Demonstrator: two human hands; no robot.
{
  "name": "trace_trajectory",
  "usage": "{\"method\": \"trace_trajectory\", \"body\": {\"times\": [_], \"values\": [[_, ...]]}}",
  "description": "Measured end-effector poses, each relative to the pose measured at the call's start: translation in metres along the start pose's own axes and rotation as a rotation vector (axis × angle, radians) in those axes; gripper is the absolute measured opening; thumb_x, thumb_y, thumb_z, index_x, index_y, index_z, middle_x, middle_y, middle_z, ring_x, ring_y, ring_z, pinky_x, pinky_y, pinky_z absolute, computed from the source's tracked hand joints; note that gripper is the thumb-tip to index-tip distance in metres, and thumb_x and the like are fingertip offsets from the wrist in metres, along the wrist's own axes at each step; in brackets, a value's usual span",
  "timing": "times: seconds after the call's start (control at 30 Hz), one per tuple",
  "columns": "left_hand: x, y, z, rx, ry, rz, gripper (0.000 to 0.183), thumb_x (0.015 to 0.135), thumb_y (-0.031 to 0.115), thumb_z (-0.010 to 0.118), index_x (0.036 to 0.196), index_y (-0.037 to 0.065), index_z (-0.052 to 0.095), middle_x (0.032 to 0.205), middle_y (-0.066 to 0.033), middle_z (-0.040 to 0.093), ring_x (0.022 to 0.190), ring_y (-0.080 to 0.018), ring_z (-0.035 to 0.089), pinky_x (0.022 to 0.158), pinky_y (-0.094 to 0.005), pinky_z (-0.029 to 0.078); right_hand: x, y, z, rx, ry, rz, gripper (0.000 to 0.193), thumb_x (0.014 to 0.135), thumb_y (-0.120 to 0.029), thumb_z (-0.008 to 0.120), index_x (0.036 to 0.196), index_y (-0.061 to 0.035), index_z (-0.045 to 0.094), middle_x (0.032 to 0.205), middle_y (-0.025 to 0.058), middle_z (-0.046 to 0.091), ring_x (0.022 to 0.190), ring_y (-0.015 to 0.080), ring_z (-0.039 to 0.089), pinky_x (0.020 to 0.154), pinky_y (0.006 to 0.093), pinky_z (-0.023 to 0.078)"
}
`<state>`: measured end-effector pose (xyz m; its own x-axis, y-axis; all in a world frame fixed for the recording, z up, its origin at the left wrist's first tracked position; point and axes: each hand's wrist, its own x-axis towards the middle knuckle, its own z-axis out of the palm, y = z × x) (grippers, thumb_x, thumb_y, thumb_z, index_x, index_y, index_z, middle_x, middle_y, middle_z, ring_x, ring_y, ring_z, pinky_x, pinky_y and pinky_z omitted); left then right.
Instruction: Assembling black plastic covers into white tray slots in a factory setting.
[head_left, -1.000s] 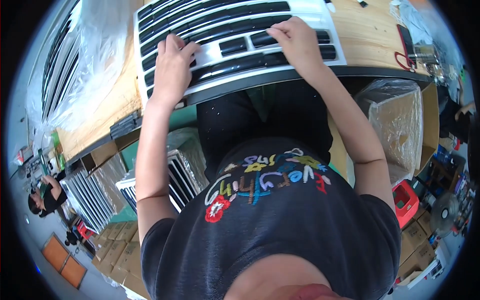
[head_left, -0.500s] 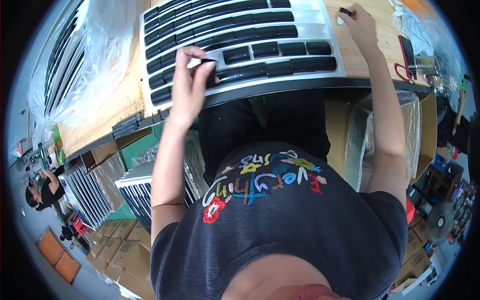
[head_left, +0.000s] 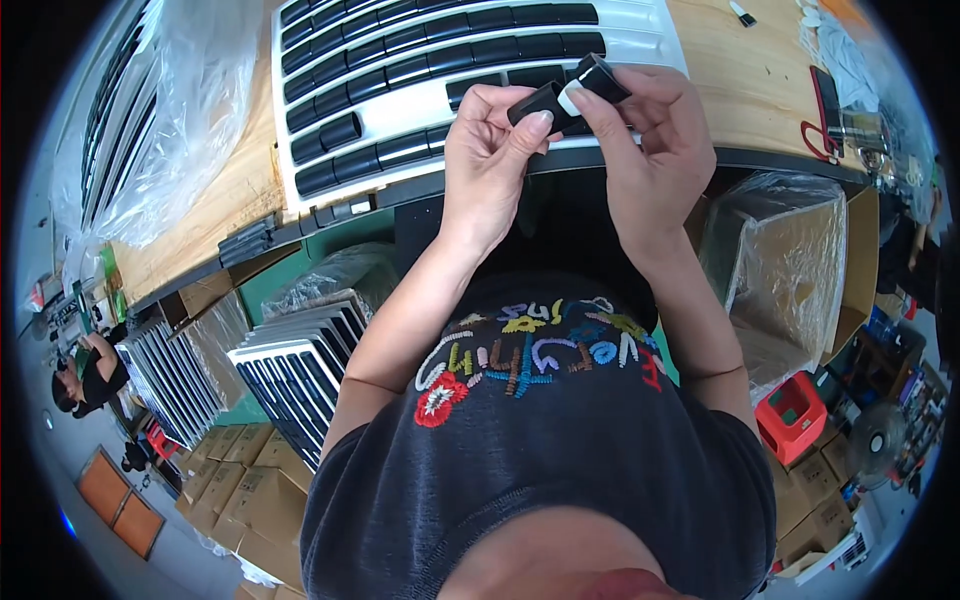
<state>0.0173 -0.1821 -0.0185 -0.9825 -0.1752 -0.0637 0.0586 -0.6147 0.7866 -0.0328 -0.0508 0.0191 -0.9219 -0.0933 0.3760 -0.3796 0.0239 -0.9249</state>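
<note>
Two hands, one small black part

Left hand (head_left: 490,150) and right hand (head_left: 645,140) both pinch the black clip piece (head_left: 570,92) over one silver grille (head_left: 440,80) on the desk (head_left: 750,80).

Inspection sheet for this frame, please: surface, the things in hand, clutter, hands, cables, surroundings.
Surface: wooden workbench, bare wood at both ends.
Things in hand: small black part and black piece with white face, held together above a white and black car grille lying on the bench.
Clutter: red-handled tool and white bits at the bench's right end.
Hands: left hand pinches the black part; right hand grips the other piece.
Cables: nothing seen.
Surroundings: plastic-wrapped grilles, stacked grilles, cardboard boxes, lined carton, red crate, another person.
</note>
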Motion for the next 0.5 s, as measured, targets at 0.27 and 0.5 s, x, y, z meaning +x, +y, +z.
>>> {"method": "trace_trajectory", "body": {"times": [0.27, 0.5], "values": [[-0.010, 0.003, 0.000, 0.050, -0.070, 0.113, 0.020, 0.095, 0.005, 0.063, 0.112, 0.002, 0.054, 0.099, -0.0086, 0.068, 0.083, -0.0123, 0.068, 0.077, -0.0235, 0.055, -0.014, 0.007, -0.005, -0.168, -0.069, -0.211, 0.019, 0.083, 0.007, 0.072, 0.100, 0.0033, 0.064, 0.106, 0.0115, 0.065, 0.090, 0.0126, 0.064, 0.078, 0.0230, 0.052], [-0.015, 0.015, -0.005, 0.117, -0.107, 0.026, 0.021, 0.096, 0.007, 0.062, 0.115, 0.001, 0.056, 0.097, -0.0084, 0.068, 0.083, -0.0120, 0.068, 0.074, -0.0228, 0.055, 0.001, -0.011, -0.024, -0.332, -0.201, -0.201, 0.034, 0.105, -0.020, 0.042, 0.098, 0.0004, 0.068, 0.107, 0.0102, 0.069, 0.093, 0.0170, 0.065, 0.081, 0.0254, 0.049]]}}
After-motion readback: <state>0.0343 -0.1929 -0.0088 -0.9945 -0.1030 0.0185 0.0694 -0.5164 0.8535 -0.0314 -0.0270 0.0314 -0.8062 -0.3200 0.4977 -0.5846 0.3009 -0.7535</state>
